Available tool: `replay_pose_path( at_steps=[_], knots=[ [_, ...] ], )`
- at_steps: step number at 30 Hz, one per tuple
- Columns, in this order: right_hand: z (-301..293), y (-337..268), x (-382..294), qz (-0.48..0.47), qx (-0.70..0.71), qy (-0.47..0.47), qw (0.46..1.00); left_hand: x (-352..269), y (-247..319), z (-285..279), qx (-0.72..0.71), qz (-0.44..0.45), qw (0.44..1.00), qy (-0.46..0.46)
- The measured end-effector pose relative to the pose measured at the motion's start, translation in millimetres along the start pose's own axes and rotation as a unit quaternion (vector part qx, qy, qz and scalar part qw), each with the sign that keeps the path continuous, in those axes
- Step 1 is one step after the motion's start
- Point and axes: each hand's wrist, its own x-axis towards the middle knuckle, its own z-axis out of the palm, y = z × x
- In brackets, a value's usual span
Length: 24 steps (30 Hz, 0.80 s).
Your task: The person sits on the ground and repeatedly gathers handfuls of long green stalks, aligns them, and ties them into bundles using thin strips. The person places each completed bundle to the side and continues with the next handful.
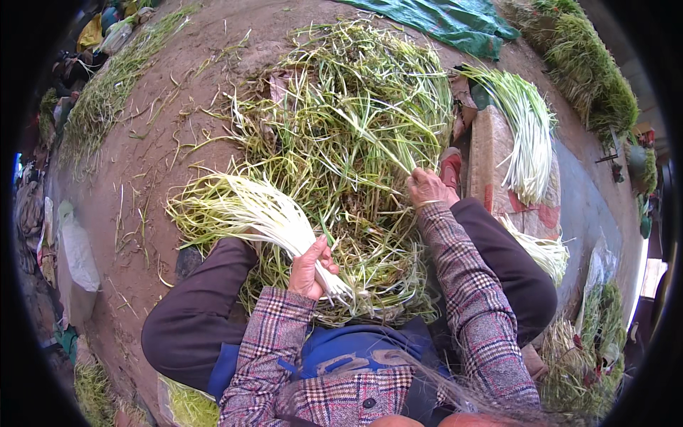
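My left hand (312, 269) grips a thick bundle of pale leafy stalks, perhaps garlic chives (272, 213). Its white stem ends point toward my lap, and its yellow-green leaves fan out over my knee to the left. Farther forward and to the right, my right hand (429, 187) is closed on a few thin green leaves (392, 155) that stretch up and left over the heap. Between my legs spreads a large loose heap of green and yellowish leaf trimmings (341, 128). The fingertips of my right hand are partly hidden.
Right of my knee, a neat bundle of white-stemmed greens (525, 139) lies on a folded woven sack (488, 155), with a second bundle (539, 248) nearer me. A green tarp (453, 24) lies at the far side. More greens (581, 64) are piled far right. A white sack (77, 261) stands left.
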Motion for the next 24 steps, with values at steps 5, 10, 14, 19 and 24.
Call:
replay_pose_path(
  at_steps=[5,10,14,19,24],
  knots=[
    [-25,-56,-33,-0.062,0.081,-0.041,0.994,4,-1,0,0.066,0.046,0.997,0.010],
    [-22,-114,-125,0.015,0.351,-0.270,0.896,6,2,-10,0.143,0.063,0.988,0.007],
    [-8,-123,-172,0.022,0.366,-0.281,0.887,1,2,-18,0.185,0.034,0.982,0.025],
    [0,-121,-184,0.183,0.612,-0.337,0.691,-5,6,-18,0.140,0.042,0.989,-0.004],
    [-13,-125,-172,0.220,0.556,-0.372,0.710,-4,4,-20,0.138,0.062,0.988,0.003]
  ],
)
